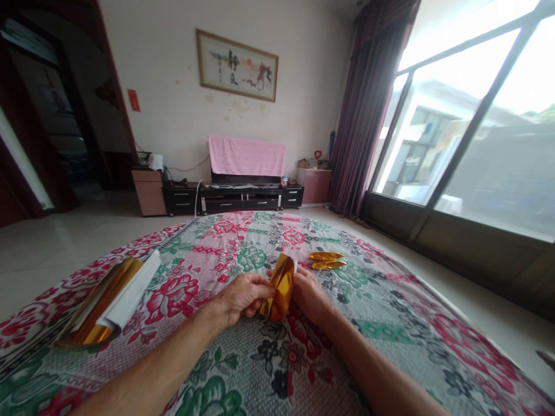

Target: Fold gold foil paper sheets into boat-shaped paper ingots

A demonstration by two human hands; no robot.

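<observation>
A shiny gold foil sheet (282,289), bent over into a loose roll, is held above the patterned cloth (251,257) at the middle of the view. On its left side my left hand (246,296) pinches the edge between thumb and fingers. My right hand (309,293) grips the other side, its fingers partly hidden behind the foil. Two folded gold foil pieces (327,260) with pointed ends lie just beyond my right hand. At the left, a stack of gold and white sheets (108,303) rests curled on the cloth.
The cloth covers a round table whose right edge (451,309) curves toward me. Beyond it stand a low black cabinet (243,201) with a pink towel (247,155) above it, a side cabinet (315,188), a purple curtain (358,115) and large windows at the right.
</observation>
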